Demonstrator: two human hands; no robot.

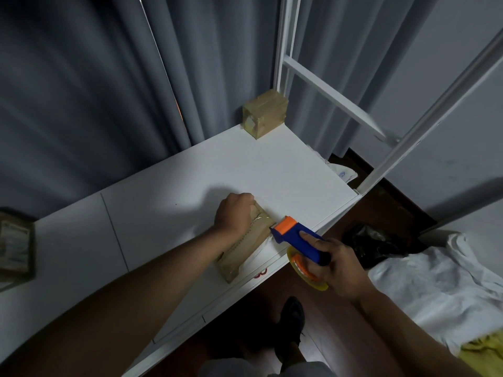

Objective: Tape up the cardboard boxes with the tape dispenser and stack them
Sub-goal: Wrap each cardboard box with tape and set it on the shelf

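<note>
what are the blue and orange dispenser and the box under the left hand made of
Tape dispenser: looks like moulded plastic, smooth matte blue body with an orange head.
Box: brown cardboard by its dull tan faces; a glossy strip on top looks like clear tape already laid.

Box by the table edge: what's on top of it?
The left hand grips the far end of the box. Glossy tape runs along its top, and the dispenser in the right hand meets its right edge. The hand and forearm hide the top's left side.

Three cardboard boxes show: one under the left hand [236, 213], one at the table's far corner [265, 117], one at the left edge [16, 246]. One tape dispenser [295, 240] and two hands are visible.
</note>
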